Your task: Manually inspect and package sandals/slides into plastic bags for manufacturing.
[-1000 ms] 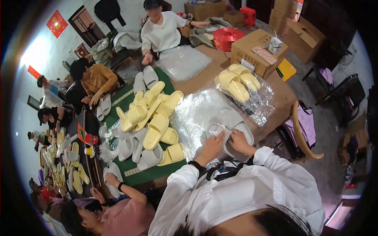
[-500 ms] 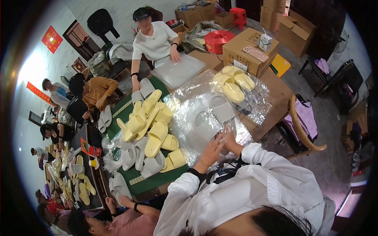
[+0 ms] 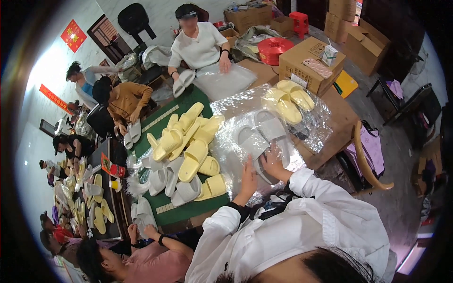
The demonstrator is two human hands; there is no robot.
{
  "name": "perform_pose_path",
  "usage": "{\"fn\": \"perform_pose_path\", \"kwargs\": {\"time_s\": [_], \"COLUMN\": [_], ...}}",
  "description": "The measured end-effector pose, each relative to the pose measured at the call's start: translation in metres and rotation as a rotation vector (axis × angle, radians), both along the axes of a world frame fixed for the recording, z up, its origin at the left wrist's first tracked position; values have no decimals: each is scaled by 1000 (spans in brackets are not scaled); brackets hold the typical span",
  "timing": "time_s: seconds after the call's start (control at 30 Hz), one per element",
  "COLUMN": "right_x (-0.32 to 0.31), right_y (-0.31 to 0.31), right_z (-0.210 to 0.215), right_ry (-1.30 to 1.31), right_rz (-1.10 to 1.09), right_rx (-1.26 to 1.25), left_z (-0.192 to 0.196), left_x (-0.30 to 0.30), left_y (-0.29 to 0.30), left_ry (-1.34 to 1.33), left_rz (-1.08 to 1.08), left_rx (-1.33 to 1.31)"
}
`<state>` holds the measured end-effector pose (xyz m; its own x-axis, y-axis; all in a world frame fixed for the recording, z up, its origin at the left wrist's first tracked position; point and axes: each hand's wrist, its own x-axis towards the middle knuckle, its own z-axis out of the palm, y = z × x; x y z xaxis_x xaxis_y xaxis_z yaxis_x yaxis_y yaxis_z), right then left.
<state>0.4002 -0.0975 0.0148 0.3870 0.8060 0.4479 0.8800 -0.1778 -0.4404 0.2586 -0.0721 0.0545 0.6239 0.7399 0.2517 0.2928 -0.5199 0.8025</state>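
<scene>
A pair of grey slippers (image 3: 272, 129) lies in front of me on shiny clear plastic bags (image 3: 229, 141); whether they are inside one I cannot tell. My left hand (image 3: 247, 174) rests at the near left side of the pair, its fingers stretched out. Against the near end of the slippers, my right hand (image 3: 274, 163) lies with fingers apart. Just beyond, a pair of yellow slippers (image 3: 289, 101) sits on more clear plastic. Left of the bags, loose yellow slippers (image 3: 193, 158) are heaped with grey slippers (image 3: 185, 190) on a green mat (image 3: 165, 217).
Across the table a person (image 3: 200, 45) holds grey slippers (image 3: 183, 83) beside a stack of clear bags (image 3: 225, 82). A cardboard box (image 3: 302, 61) stands at the far right. A curved wooden chair arm (image 3: 362, 155) is at my right. Another person (image 3: 155, 257) works at my left.
My hands have moved apart, the right one now lying spread by the grey slippers. The person across has lifted grey slippers off the mat. The whole view has shifted slightly.
</scene>
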Motion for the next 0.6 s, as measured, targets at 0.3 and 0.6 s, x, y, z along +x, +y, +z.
{"fn": "perform_pose_path", "kwargs": {"time_s": [0.3,0.6], "right_x": [-12,7], "right_y": [22,23], "right_z": [36,15], "right_ry": [133,32], "right_rz": [-111,318], "right_rx": [-235,-281], "left_z": [-27,-28], "left_x": [-21,-19], "left_y": [-15,-8], "left_ry": [31,-370], "left_rz": [-148,-46], "left_rx": [-432,-1116]}}
